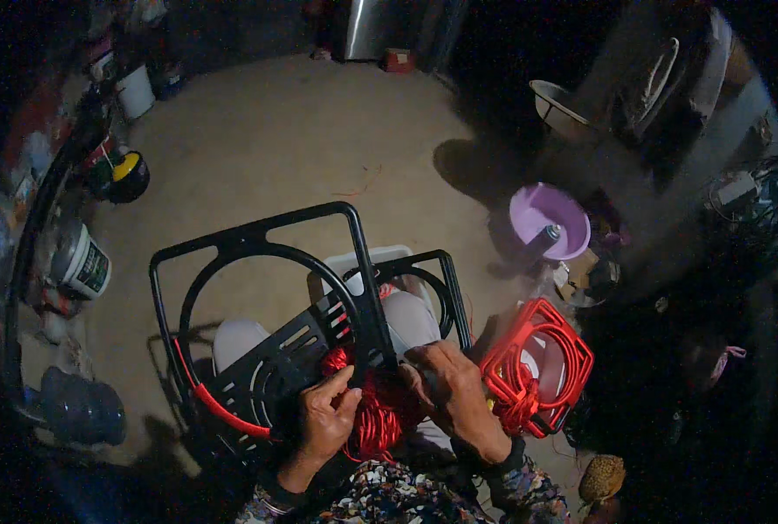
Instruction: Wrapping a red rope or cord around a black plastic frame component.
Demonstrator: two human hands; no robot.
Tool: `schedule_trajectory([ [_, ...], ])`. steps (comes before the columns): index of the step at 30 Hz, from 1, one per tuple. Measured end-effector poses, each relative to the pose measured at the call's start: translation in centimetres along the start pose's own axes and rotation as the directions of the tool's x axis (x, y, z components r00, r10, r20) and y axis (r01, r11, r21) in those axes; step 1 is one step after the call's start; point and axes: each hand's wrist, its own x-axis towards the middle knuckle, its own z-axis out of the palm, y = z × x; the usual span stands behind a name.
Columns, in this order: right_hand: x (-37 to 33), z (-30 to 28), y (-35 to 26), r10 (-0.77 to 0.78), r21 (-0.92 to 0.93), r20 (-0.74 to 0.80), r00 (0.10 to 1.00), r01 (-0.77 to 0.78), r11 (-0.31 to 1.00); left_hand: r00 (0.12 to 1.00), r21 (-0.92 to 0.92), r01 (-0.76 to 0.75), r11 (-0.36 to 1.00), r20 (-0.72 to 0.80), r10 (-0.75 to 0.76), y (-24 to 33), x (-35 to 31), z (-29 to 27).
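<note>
A black plastic frame [232,249] with a large ring and a slotted panel leans across my lap. Red cord [223,415] is wound closely round part of its lower left edge. A loose bundle of shiny red cord [380,428] lies between my hands, below the panel. My left hand [326,419] is closed at the left of this bundle, thumb and index finger bent together on the cord. Over the frame's right corner, my right hand [454,393] is curled with its fingers pointing left; its fingertips are partly hidden, so what they grip is unclear.
A red cord-wrapped frame [537,367] sits at my right. Beyond my knees stand a second black frame [446,279] and a pale container [389,253]. A purple basin [550,218] lies farther right. Buckets [88,262] and a water jug [79,406] line the left side.
</note>
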Motion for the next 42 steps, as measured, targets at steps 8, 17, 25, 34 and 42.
schedule_trajectory([
  [8, 3.1, 2.9, -0.6, -0.133, -0.21, 0.31, 0.941, 0.205, 0.956, 0.99, 0.293, -0.144, 0.945, 0.055, 0.133, 1.0, -1.2, 0.5],
  [17, 6.6, 5.9, 0.0, -0.272, -0.264, 0.507, 0.818, 0.447, 0.854, 0.849, 0.547, -0.527, 0.65, 0.306, 0.43, -1.8, -2.6, 1.3],
  [25, 6.7, 7.4, -0.6, -0.001, -0.39, 0.687, 0.727, 0.369, 0.844, 0.974, 0.347, -0.226, 0.91, 0.102, 0.203, -1.0, -2.8, 2.1],
  [34, 9.1, 6.0, 1.7, -0.204, -0.405, 0.267, 0.942, 0.302, 0.863, 0.979, 0.178, -0.202, 0.963, 0.038, 0.198, -0.1, -1.0, 1.8],
  [42, 8.5, 3.7, -0.9, -0.056, -0.01, 0.183, 0.982, 0.059, 0.998, 0.999, 0.181, -0.027, 0.983, 0.047, 0.019, -1.2, -1.3, 2.8],
])
